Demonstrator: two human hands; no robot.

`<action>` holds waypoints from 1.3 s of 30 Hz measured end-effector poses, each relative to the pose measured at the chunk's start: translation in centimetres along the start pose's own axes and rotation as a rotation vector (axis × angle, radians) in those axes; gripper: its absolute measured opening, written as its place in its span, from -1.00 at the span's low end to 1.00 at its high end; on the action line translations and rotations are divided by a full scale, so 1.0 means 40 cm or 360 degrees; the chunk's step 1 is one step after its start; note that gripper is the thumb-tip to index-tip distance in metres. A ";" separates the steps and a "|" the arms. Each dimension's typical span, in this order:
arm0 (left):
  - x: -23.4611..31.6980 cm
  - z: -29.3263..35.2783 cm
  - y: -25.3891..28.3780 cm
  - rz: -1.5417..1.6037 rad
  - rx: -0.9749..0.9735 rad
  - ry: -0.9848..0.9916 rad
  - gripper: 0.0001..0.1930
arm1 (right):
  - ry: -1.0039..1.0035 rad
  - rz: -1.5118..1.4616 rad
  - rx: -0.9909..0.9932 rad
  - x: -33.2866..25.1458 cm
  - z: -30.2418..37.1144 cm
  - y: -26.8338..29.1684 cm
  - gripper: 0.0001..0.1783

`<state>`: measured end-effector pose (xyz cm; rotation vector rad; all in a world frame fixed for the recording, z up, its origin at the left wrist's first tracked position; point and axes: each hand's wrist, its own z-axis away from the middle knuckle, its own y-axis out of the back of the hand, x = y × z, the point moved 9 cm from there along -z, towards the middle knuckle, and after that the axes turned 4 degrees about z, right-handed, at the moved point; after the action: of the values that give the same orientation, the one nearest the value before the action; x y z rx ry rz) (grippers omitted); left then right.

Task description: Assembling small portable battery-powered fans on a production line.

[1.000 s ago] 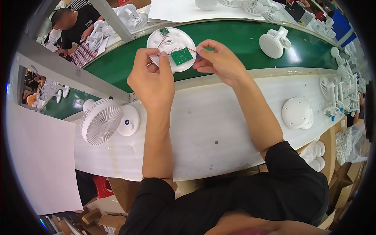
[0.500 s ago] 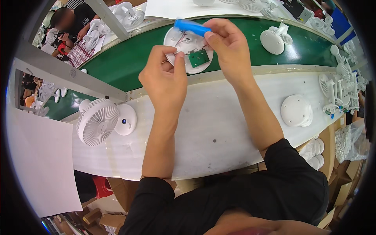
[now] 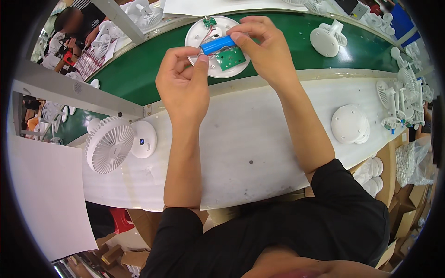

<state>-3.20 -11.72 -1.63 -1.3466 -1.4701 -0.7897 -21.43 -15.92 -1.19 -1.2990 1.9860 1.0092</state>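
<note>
A blue cylindrical battery lies slanted across the open inside of a round white fan base. My right hand pinches its right end between thumb and fingers. At the other end, the thumb and forefinger of my left hand close on the battery's tip, beside thin wires. Below the battery, a green circuit board sits in the base, partly covered. A smaller green board is at the base's far rim, with red and dark wires running from it.
A white desk fan stands on the white worktop at left. Stacked round bases lie at right, near several fan parts. Another fan rests on the green belt. A grey post rises at left; a person sits beyond.
The battery has come down and left, from above the base's far edge to across its middle. My left fingers now meet its left end. The small board has come into sight.
</note>
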 end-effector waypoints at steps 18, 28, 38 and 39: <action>0.040 -0.021 0.056 -0.0185 -0.0117 0.0070 -0.73 | -0.0549 -0.0682 -0.0775 -0.010 0.009 -0.059 -0.63; 0.033 -0.041 0.058 -0.0707 -0.0314 0.0214 -0.74 | 0.0061 0.0027 -0.0520 -0.048 -0.015 0.056 -0.65; 0.039 -0.017 0.061 -0.0346 -0.0402 0.0189 -0.80 | -0.0367 0.1635 -0.0188 0.061 0.277 0.528 -0.57; 0.018 -0.015 0.031 -0.0301 -0.0427 0.0192 -0.80 | -0.0454 0.2122 -0.0217 0.112 0.367 0.577 -0.56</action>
<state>-1.83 -11.80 -0.92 -1.3408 -1.4475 -1.2049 -43.76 -0.34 -6.31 0.3436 2.4676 1.7428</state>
